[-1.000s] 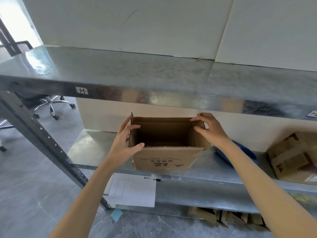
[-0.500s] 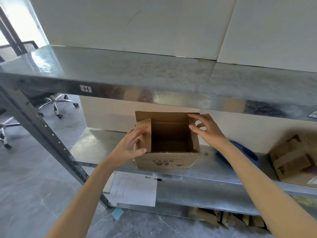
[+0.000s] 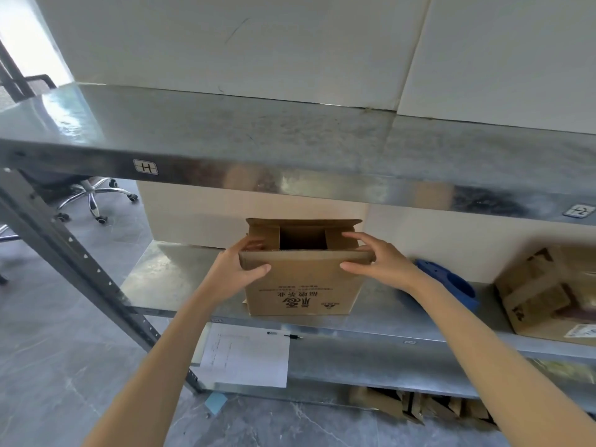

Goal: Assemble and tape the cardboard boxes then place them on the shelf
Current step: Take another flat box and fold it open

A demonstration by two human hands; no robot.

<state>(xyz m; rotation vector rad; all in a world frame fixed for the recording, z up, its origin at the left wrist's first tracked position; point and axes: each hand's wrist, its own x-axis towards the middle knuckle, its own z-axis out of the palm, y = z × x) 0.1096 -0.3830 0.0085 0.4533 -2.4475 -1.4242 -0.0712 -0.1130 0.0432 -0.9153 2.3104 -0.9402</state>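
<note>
Cardboard box [image 3: 303, 285] stands on middle shelf [image 3: 167, 279] near front edge, print upside down. Top partly open: side flaps folded inward, far flap upright, dark gap between them. Left hand [image 3: 233, 269] clamped on near flap's left corner, thumb on front, fingers over top. Right hand [image 3: 379, 261] pinches near flap's right corner, thumb under, fingers above. Blue object [image 3: 451, 285] just right of box, second box [image 3: 548, 295] further right on same shelf. Paper sheet [image 3: 248, 356] hangs below shelf edge.
</note>
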